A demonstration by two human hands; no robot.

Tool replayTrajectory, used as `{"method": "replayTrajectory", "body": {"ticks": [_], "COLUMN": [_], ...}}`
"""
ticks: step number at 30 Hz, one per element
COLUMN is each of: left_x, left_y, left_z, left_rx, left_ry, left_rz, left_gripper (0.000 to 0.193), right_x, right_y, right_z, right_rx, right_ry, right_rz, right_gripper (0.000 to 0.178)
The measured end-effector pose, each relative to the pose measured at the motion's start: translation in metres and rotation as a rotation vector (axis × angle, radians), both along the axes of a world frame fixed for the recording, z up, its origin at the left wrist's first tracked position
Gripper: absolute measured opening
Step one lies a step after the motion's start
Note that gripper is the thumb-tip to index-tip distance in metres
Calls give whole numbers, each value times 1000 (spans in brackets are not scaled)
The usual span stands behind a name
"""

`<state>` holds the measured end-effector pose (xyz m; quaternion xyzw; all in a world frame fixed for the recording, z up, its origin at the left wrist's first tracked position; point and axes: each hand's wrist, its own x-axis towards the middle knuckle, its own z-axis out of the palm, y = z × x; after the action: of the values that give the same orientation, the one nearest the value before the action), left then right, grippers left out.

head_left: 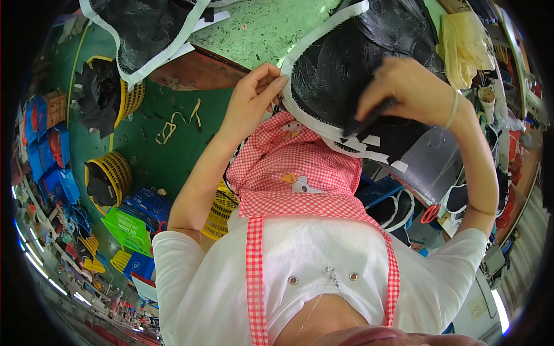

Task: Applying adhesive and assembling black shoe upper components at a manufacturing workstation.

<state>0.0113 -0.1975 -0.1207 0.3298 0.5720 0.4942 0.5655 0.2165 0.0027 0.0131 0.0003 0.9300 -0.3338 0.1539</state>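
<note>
Hands work on a black shoe-upper piece (332,75) with a white stitched border, which lies at the near edge of a green tabletop (259,29), partly hanging over it toward the person. The left hand (254,95) pinches the white border at the piece's left side, fingers closed narrowly on the edge. The right hand (407,89) is curled around a thin dark tool (369,118), perhaps a brush or pen, whose tip rests on the lower part of the black piece; a pale band sits on that wrist. Small white tabs (369,147) lie just below the tool tip along the border.

A red-and-white checked apron (288,173) with cartoon patches covers the lap, its straps running over a white shirt. Another black piece with white trim (144,32) lies at the tabletop's far left corner. On the green floor (161,150) to the left stand yellow baskets (118,173) holding black material, with green and blue crates (135,228) near them. A yellowish bag (461,46) sits at the right end of the tabletop.
</note>
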Motion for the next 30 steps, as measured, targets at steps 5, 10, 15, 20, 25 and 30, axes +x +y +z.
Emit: {"method": "replayTrajectory", "body": {"ticks": [5,10,15,20,25,30], "left_x": [-4,-3,-1,-11,-18,35], "left_y": [4,4,4,3,77,218], "left_z": [1,6,2,6,43,41], "left_rx": [-18,28,51,33,519,198], "left_ry": [48,32,92,284,804,1035], "left_rz": [-18,-22,-3,-99,22,-219], "left_gripper": [15,15,15,9,49,43], "right_x": [26,4,-31,-4,29,39], "right_y": [19,-8,-12,-12,-21,-32], "right_z": [-2,-10,-23,-18,2,8], "right_rx": [189,47,595,349,60,145], "right_ry": [286,-116,353,283,341,416], "right_rz": [-222,-96,-467,-327,-642,-567], "right_gripper": [22,20,29,22,23,23]}}
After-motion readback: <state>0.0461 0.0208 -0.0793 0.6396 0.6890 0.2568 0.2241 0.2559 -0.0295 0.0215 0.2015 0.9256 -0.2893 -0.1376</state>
